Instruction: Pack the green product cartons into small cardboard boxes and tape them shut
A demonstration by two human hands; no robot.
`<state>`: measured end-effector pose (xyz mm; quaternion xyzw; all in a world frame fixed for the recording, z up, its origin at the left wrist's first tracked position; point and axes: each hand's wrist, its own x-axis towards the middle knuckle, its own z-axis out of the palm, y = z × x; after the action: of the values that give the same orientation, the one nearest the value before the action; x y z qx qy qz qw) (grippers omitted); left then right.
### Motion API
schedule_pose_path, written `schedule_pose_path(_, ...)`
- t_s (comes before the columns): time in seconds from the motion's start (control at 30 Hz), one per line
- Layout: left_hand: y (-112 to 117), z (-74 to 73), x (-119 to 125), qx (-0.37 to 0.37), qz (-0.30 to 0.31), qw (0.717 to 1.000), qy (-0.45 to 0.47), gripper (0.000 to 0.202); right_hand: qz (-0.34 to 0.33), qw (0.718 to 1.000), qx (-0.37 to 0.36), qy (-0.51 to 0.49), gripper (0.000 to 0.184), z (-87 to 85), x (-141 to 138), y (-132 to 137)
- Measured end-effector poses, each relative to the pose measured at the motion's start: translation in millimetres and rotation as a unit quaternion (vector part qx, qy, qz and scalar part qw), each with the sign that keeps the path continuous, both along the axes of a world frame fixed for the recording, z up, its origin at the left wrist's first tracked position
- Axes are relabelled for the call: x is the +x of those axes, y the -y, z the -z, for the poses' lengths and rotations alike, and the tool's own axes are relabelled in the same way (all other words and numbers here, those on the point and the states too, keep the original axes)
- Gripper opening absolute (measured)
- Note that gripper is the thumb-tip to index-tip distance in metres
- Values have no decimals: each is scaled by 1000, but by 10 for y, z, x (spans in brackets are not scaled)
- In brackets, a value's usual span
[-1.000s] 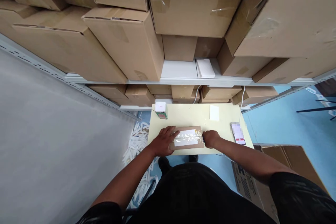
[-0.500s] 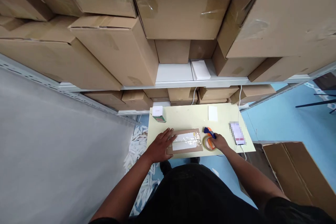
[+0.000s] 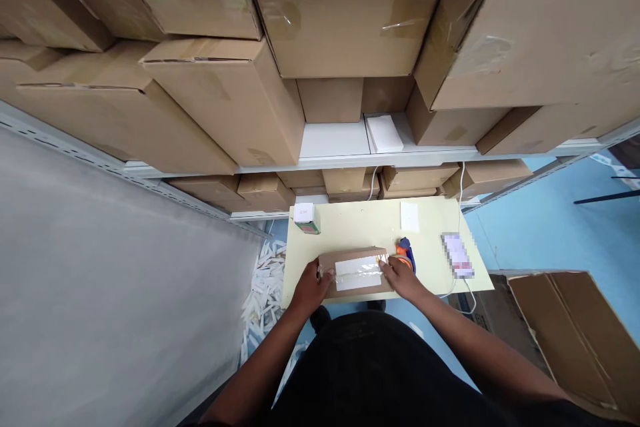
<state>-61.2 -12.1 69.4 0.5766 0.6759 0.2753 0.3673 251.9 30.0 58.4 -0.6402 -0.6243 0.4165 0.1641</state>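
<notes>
A flat brown parcel point(image 3: 355, 271) with a white label under clear tape lies on the pale yellow table point(image 3: 360, 227), near its front edge. My left hand point(image 3: 311, 287) grips the parcel's left end, fingers curled over the edge. My right hand point(image 3: 400, 275) holds the parcel's right end, fingers bent against it. Just behind my right hand stands an orange and blue tape dispenser point(image 3: 405, 252), apart from my fingers.
On the table are a small green and white box point(image 3: 306, 217), a white card point(image 3: 409, 216) and a phone point(image 3: 457, 255) on a white cable. Shelves of cardboard boxes point(image 3: 345, 7) rise behind. An open carton point(image 3: 570, 327) is on the right floor, white scraps point(image 3: 263, 280) on the left.
My right hand has let go of the tape dispenser and moved left onto the parcel's right end. My left hand went from lying flat on the parcel to gripping its left edge.
</notes>
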Motion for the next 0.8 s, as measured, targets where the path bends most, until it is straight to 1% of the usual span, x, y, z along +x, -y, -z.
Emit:
schedule_pose_path(0.03, 27, -21, 3, 1, 8, 1000, 15, 52, -13, 1000, 1, 9, 38, -60, -72, 41)
schedule_pose_path(0.1, 109, -50, -9, 20, 10, 999, 33, 58, -34, 999, 26, 24, 37, -126, -138, 138)
schedule_pose_path(0.13, 161, -45, -20, 28, 7, 999, 40, 64, -34, 998, 39, 19, 41, -125, -138, 193)
schedule_pose_path(0.2, 282, 23, -34, 29, 3, 998, 58, 79, -36, 998, 42, -15, 57, -52, -110, 309)
schedule_pose_path(0.27, 407, 171, -32, 19, 0, 997, 77, 92, -40, 998, 17, -53, 67, 104, -86, 419)
schedule_pose_path(0.33, 508, 367, -23, -1, -10, 995, 96, 97, -47, 995, -28, -84, 68, 298, -84, 498)
schedule_pose_path(0.37, 537, 466, -22, -15, -24, 994, 102, 96, -49, 993, -55, -95, 66, 391, -87, 519)
schedule_pose_path(0.43, 533, 627, -41, -48, -61, 991, 106, 87, -39, 988, -95, -113, 55, 534, -88, 507)
schedule_pose_path(0.5, 429, 704, -84, -77, -101, 987, 95, 72, -3, 987, -106, -117, 45, 598, -85, 412)
schedule_pose_path(0.53, 342, 706, -109, -86, -115, 986, 86, 66, 23, 988, -105, -115, 44, 599, -88, 336)
schedule_pose_path(0.6, 134, 650, -145, -94, -124, 985, 70, 57, 76, 984, -111, -113, 50, 552, -118, 150)
schedule_pose_path(0.63, 34, 600, -149, -95, -115, 986, 75, 53, 96, 981, -126, -115, 55, 510, -147, 55)
schedule_pose_path(0.7, -102, 486, -128, -84, -67, 988, 111, 47, 108, 974, -156, -127, 62, 414, -218, -92)
schedule_pose_path(0.77, -101, 388, -86, -55, -34, 987, 146, 44, 100, 974, -140, -145, 64, 323, -274, -138)
schedule_pose_path(0.8, -47, 355, -66, -37, -39, 986, 158, 44, 98, 975, -119, -163, 65, 286, -286, -117)
